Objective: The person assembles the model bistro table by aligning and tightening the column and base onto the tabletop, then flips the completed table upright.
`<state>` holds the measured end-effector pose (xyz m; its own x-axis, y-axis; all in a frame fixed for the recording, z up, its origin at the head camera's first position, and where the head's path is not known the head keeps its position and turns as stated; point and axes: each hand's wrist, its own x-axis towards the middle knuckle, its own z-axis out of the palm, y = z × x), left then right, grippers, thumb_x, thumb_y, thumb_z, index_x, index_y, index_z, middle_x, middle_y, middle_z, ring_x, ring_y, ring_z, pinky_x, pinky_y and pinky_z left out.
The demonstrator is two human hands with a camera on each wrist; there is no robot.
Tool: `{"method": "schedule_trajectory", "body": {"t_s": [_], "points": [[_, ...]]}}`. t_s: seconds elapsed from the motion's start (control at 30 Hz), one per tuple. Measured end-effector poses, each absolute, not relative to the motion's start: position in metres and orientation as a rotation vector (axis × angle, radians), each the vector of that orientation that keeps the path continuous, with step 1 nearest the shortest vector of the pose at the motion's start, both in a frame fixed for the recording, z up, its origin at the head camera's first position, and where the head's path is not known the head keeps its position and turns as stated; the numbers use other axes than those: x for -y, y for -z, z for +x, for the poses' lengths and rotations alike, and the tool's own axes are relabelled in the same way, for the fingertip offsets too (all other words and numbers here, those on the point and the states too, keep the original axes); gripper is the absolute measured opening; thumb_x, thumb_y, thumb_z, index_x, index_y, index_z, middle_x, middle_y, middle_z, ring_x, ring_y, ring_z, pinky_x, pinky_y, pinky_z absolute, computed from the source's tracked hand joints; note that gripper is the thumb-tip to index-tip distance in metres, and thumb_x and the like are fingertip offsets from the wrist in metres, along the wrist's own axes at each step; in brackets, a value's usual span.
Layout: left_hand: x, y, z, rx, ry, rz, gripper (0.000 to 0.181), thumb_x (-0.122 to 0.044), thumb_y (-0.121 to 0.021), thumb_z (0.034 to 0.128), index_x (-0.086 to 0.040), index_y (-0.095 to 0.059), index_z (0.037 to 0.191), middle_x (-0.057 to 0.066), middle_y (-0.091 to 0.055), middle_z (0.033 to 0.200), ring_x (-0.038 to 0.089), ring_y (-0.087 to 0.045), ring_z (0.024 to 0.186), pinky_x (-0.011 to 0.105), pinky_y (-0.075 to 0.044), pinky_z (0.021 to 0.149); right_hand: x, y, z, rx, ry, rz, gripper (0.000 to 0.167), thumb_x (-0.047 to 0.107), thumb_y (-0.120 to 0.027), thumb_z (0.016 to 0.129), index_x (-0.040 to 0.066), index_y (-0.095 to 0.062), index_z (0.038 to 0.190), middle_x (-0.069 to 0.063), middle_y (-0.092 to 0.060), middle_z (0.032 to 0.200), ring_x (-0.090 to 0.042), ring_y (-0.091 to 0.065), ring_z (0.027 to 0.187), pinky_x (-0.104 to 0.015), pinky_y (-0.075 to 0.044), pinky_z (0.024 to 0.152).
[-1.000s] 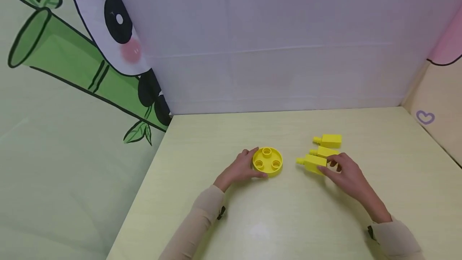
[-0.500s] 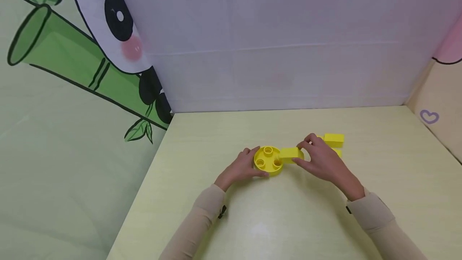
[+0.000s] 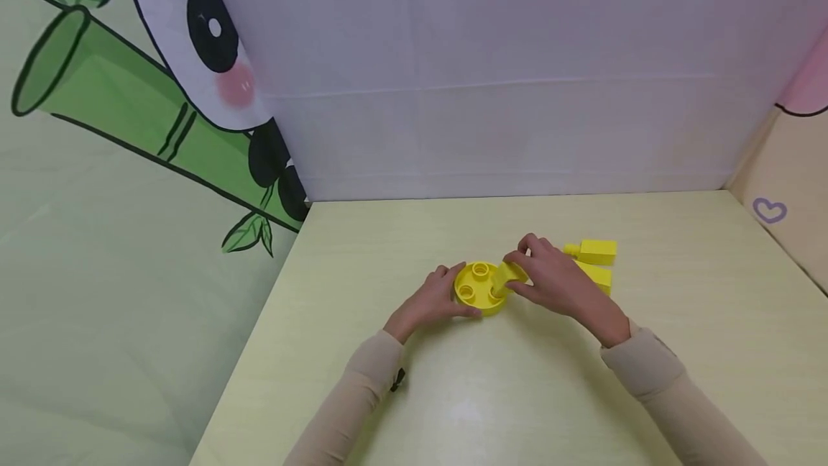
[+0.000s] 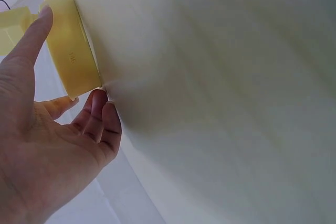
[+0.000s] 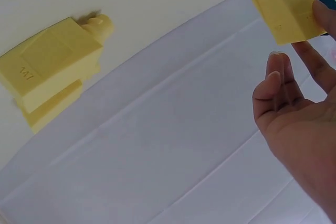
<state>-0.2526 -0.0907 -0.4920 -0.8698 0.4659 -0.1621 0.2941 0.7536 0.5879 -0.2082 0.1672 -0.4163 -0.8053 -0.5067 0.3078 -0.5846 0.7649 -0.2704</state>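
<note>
Two yellow blocks (image 3: 596, 252) lie on the table (image 3: 466, 394); my right hand (image 3: 553, 277) pinches a third block (image 3: 506, 277), tilted over the round base (image 3: 479, 290) that my left hand (image 3: 428, 302) grips.

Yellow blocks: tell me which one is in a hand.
The tilted block, pinched by the right hand at the round base; the other two blocks lie on the table, unheld.

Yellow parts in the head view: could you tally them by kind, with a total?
Round base, held by the left hand: 1
Oblong blocks, one pinched by the right hand and two lying on the table: 3
Total: 4
</note>
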Motion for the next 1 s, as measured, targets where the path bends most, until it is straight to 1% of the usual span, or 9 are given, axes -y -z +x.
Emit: {"method": "schedule_trajectory", "body": {"t_s": [0.43, 0.77, 1.0], "points": [[0.09, 0.491, -0.253, -2.66, -0.823, 0.591, 0.102, -0.053, -0.083, 0.0837, -0.013, -0.033, 0.163, 0.017, -0.047, 0.141, 0.03, -0.047, 0.125, 0.048, -0.044, 0.108, -0.145, 0.423, -0.215, 2.721, -0.512, 0.858, 0.038, 0.023, -0.086, 0.087, 0.002, -0.072, 0.116, -0.011, -0.054, 0.105, -0.026, -0.05, 0.089, -0.038, -0.049, 0.074], [0.091, 0.489, -0.252, -2.663, -0.814, 0.593, 0.103, -0.054, -0.083, 0.0839, -0.013, -0.032, 0.163, 0.017, -0.047, 0.141, 0.03, -0.047, 0.124, 0.049, -0.045, 0.107, -0.141, 0.426, -0.212, 2.739, -0.423, 0.772, 0.043, 0.029, -0.086, 0.088, 0.001, -0.07, 0.117, -0.011, -0.055, 0.1, -0.028, -0.05, 0.089, -0.04, -0.048, 0.076], [0.09, 0.491, -0.252, -2.664, -0.806, 0.593, 0.103, -0.055, -0.082, 0.0841, -0.014, -0.032, 0.163, 0.017, -0.047, 0.142, 0.029, -0.046, 0.124, 0.049, -0.045, 0.106, -0.141, 0.425, -0.208, 2.731, -0.41, 0.78, 0.043, 0.03, -0.087, 0.087, 0.003, -0.071, 0.117, -0.009, -0.054, 0.098, -0.028, -0.05, 0.09, -0.041, -0.046, 0.075]]}}
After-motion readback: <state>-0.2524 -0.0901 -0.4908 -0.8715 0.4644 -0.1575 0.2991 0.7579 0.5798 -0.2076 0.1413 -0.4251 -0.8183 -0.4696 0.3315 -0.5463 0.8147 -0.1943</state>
